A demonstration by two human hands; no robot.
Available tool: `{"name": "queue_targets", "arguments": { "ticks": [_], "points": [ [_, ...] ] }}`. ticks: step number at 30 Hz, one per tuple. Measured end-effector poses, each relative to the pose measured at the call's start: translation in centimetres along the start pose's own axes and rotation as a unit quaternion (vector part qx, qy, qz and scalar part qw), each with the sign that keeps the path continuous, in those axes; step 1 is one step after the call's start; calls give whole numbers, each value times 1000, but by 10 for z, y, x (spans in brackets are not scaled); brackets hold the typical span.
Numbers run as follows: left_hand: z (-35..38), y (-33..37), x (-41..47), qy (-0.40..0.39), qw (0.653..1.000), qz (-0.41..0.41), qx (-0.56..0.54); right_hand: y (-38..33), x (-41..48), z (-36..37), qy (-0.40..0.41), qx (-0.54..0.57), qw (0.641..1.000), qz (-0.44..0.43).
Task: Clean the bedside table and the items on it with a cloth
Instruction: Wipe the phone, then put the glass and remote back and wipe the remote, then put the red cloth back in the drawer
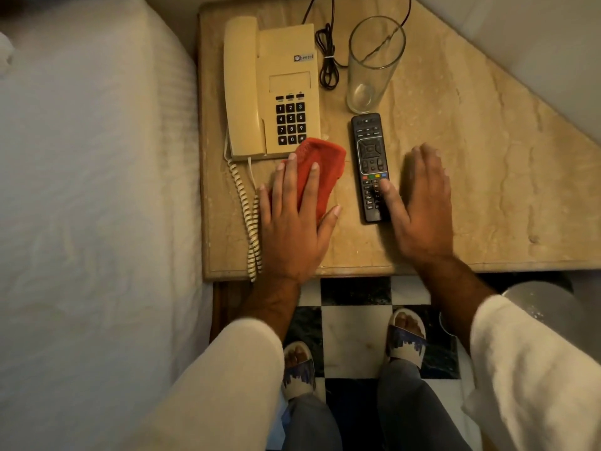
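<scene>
The left hand (292, 222) lies flat with fingers (289, 177) spread on a red cloth (320, 170), pressing it to the table (471, 157) just near of the phone (273, 89). The right hand (419, 203) is open too, its thumb touching the black remote (369, 157). An empty glass (374, 63) stands far of the remote. The beige marble table sits right of a white bed (97, 190), above a checkered floor (354, 330).

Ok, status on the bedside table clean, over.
Left hand flat on red cloth, beside phone. Right hand open on table, thumb on remote. Glass and coiled cord close by.
</scene>
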State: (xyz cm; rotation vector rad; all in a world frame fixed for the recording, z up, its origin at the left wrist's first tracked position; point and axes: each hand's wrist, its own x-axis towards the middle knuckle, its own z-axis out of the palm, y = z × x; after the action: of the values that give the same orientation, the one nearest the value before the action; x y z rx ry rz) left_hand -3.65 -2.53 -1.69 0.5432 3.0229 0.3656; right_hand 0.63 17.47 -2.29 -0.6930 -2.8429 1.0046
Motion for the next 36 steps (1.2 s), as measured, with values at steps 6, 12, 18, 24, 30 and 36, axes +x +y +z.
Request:
{"name": "queue_targets", "arguments": {
  "ticks": [6,12,18,24,30,36],
  "points": [
    [-25,20,-104,-18,967,18,-252,-11,-75,-40,-47,211,975,-44],
    [26,12,-126,-220,855,-338,-327,-7,-135,24,-312,230,874,293],
    [75,23,-72,-222,660,-538,-475,-23,-103,91,-187,421,770,442],
    [88,32,-81,-162,708,-546,-418,-19,-108,110,-108,377,796,462],
    [88,26,-85,-184,726,-520,-411,-3,-103,116,-97,441,748,486],
    [86,27,-109,-222,770,-463,-380,-1,-128,108,-136,374,788,470]
  ]
}}
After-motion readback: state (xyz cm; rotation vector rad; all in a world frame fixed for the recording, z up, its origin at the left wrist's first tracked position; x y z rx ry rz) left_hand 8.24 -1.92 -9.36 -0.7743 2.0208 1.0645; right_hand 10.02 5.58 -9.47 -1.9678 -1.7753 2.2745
